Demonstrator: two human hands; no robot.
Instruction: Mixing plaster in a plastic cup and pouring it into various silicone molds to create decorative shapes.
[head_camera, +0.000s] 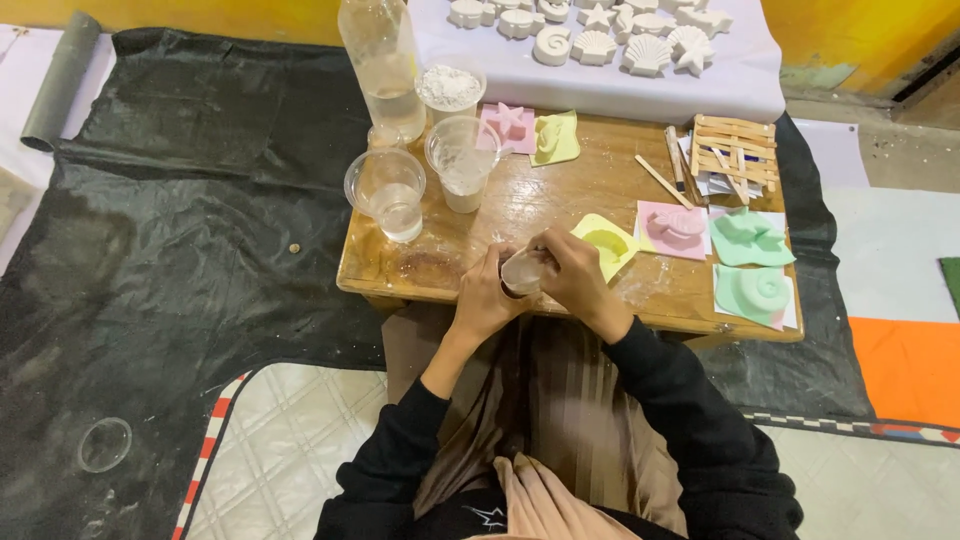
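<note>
— Gripping what? 
— Both hands, left hand (487, 297) and right hand (572, 272), curl fingers around one small clear plastic cup (523, 271) at the low wooden table (420, 272)'s near edge.
— Nearby?
— Two pink silicone moulds (673, 228), two green silicone moulds (752, 238) right.

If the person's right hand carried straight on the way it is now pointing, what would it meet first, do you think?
The right hand points up and left across the low wooden table. After the small clear cup both hands hold, it would probably meet the clear plastic cup with white residue, though depth is unclear.
</note>
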